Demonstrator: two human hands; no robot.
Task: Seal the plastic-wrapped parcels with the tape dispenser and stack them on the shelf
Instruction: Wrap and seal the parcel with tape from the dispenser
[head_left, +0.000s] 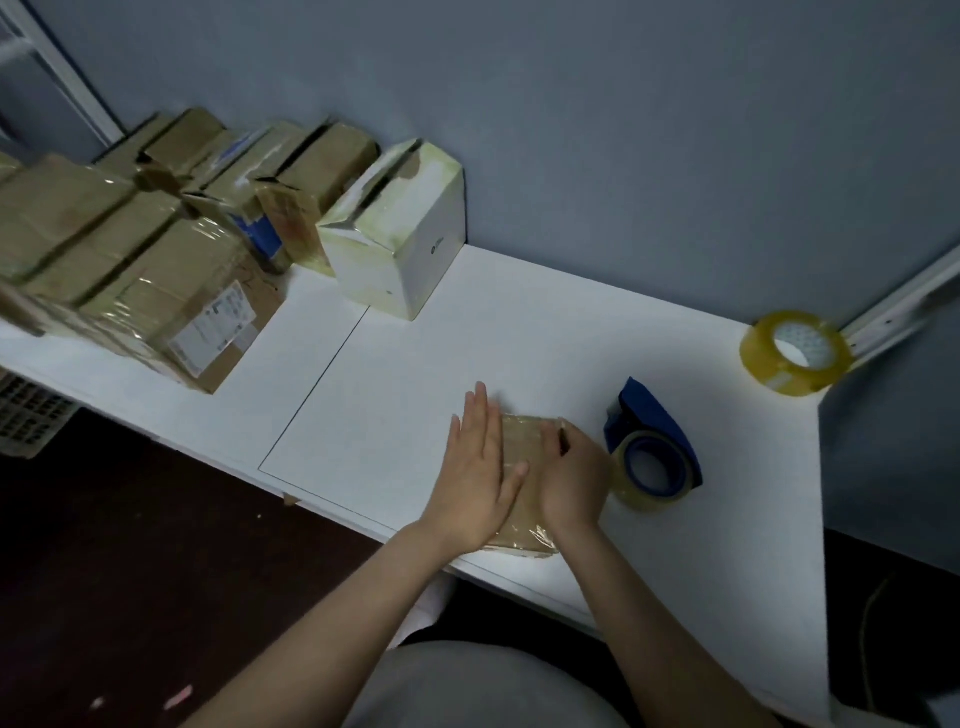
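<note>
Now my left hand (483, 467) presses flat, my right hand (571, 478) curls round one brown plastic-wrapped parcel (522, 441) (one blue tape dispenser (652, 447) beside).

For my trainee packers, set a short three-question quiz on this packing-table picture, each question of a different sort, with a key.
1. True or false: the blue tape dispenser lies on the right of the small brown plastic-wrapped parcel.
2. Pick one. The left hand is: A) resting flat on the parcel; B) gripping the dispenser; C) hanging off the table edge.
3. Fill the gap: the loose yellowish roll of tape sits near the far ____ corner of the white table.

Key: 1 true; 2 A; 3 right.
</note>
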